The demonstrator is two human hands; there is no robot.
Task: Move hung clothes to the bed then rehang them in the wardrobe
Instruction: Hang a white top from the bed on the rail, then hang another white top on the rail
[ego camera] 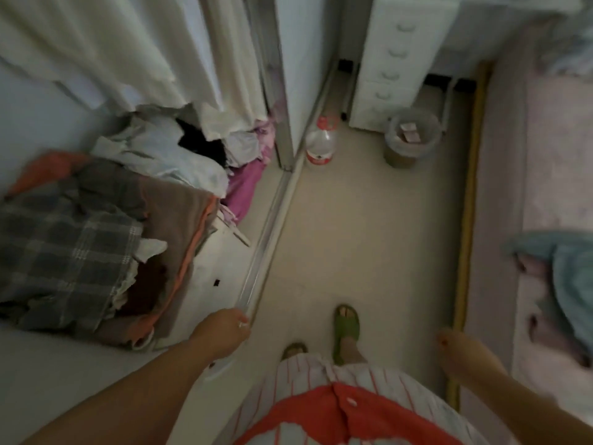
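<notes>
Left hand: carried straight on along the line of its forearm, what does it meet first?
The left hand already sits at the near end of the wardrobe's sliding-door track. Straight on it would probably run along that rail toward the door edge; depth is unclear, so it might pass above it.

Bed (545,175) at 3 o'clock cut by right edge. Hung clothes (122,43) at 11 o'clock cut by top edge; hangers unseen. Right hand (462,351) motion-blurred, finger pose unreadable. Left hand (224,326) fingertips hidden. Bin (410,136) contents indistinct.
</notes>
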